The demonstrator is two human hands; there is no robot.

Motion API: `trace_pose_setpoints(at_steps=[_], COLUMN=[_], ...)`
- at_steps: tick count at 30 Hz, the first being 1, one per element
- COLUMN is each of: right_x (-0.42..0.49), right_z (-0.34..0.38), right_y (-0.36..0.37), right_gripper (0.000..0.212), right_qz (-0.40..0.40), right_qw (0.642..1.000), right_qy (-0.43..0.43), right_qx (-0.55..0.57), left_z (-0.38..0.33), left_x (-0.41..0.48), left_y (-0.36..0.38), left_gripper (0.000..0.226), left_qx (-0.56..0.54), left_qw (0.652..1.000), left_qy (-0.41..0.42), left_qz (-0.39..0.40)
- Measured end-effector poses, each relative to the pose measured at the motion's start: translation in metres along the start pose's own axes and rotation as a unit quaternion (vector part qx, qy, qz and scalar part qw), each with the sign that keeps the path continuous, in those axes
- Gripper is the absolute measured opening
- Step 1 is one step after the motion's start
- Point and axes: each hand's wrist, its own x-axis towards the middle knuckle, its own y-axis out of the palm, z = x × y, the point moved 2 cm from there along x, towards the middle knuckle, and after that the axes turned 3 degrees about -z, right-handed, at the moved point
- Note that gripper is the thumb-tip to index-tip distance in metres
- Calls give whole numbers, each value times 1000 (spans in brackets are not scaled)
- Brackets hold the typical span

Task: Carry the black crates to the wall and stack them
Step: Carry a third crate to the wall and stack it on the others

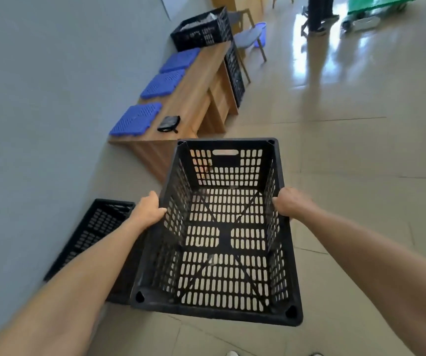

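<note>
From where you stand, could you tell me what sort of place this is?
Probably a workroom or storage area: perforated black crates, one held and one by the wall, blue perforated lids on a wooden bench, and a glossy tiled floor.

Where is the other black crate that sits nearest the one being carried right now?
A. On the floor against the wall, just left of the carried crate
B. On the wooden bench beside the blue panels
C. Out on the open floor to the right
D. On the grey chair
A: the second black crate lies on the floor along the wall, partly behind the left hand, while both hands, the right hand too, grip the carried crate.
</note>
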Motion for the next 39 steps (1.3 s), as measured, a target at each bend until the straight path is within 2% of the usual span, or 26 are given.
trace_pose_setpoints(at_steps=[5,10,19,23,26,33,39], right_x=[-8,-27,-50,-53,-46,-10,26], right_z=[112,228,409,460,490,550,600], right_y=[25,65,158,190,209,237,256], right_gripper=[28,28,31,34,28,23,27], right_qz=[19,34,91,127,133,185,201], right_qw=[996,988,981,977,976,970,970], right_qy=[-87,-147,-168,-171,-171,-151,-121], right_qx=[-24,-37,-8,-10,-16,-47,-70], left_z=[111,232,425,475,504,553,593], left_x=[-14,-23,-4,18,41,116,182], left_y=[-24,-41,-64,-75,-79,-82,-82], left_gripper=[44,45,39,35,31,23,24], left_qx=[-16,-21,-5,12,19,44,67], left_qw=[996,991,984,985,986,987,989], left_qy=[-84,-130,-169,-167,-160,-143,-120], left_qz=[-21,-36,-46,-44,-51,-58,-60])
